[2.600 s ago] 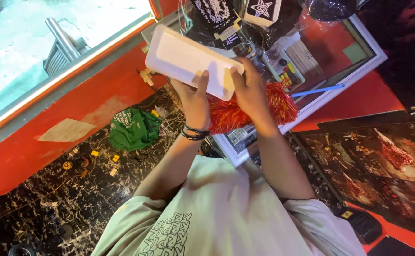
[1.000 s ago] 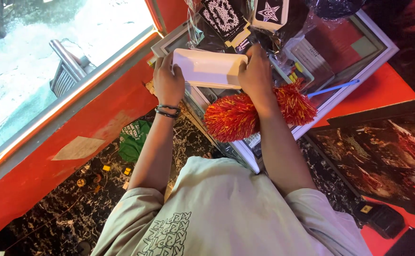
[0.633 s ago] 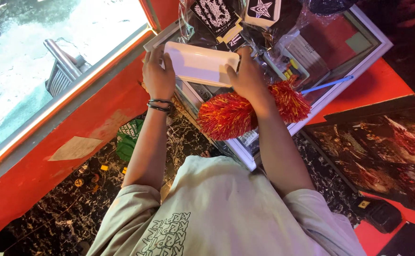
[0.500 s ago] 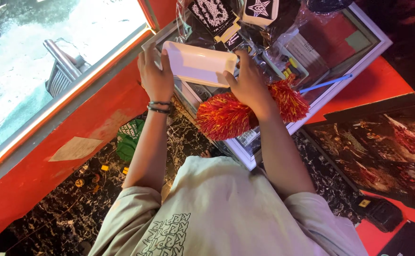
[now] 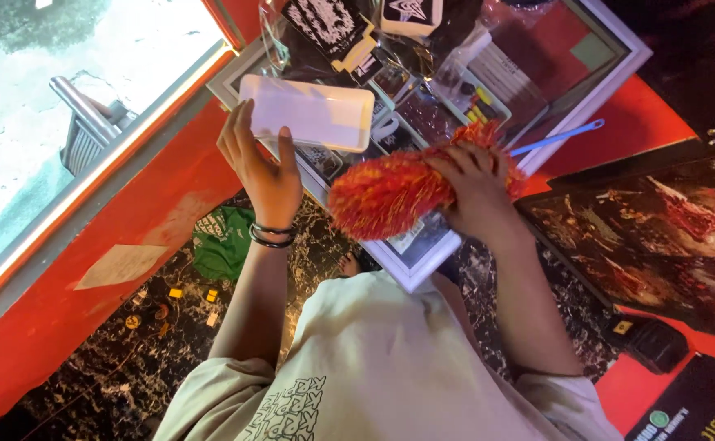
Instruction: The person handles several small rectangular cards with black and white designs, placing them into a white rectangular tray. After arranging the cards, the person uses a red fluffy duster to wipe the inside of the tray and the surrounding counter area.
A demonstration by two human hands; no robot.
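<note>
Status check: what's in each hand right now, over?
Left hand holds white flat box by its edge. Right hand grips red-orange duster over the glass display case. Nothing blocking.

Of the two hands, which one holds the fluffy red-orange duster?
The right hand grips the fluffy red-orange duster. The left hand instead touches the flat white case, at its lower left edge.
</note>
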